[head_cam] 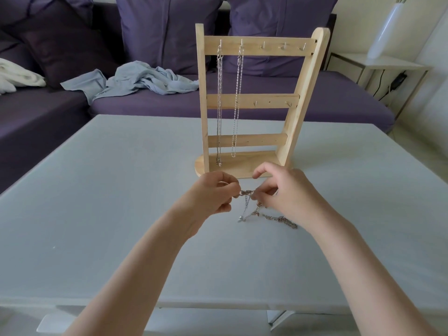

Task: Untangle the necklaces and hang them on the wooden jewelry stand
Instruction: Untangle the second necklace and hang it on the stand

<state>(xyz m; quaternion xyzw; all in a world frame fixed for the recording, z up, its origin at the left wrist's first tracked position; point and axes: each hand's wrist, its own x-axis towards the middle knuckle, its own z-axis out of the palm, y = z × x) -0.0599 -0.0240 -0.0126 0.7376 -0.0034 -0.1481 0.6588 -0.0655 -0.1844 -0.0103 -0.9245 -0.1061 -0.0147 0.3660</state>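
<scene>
A knot of tangled necklaces (252, 202) is pinched between the left hand (213, 195) and the right hand (286, 195), just above the grey counter (97, 190). Loose ends are trailed on the counter under the right hand. The chains look thin, light and floppy, so they should be held close to the knot and pulled gently. Behind, two silver chains (228, 98) are already hung on the wooden jewelry stand (254, 100).

Both forearms reach forward, left hand (213, 194) and right hand (283, 192) close together, fingers curled in a pinching grip.
</scene>
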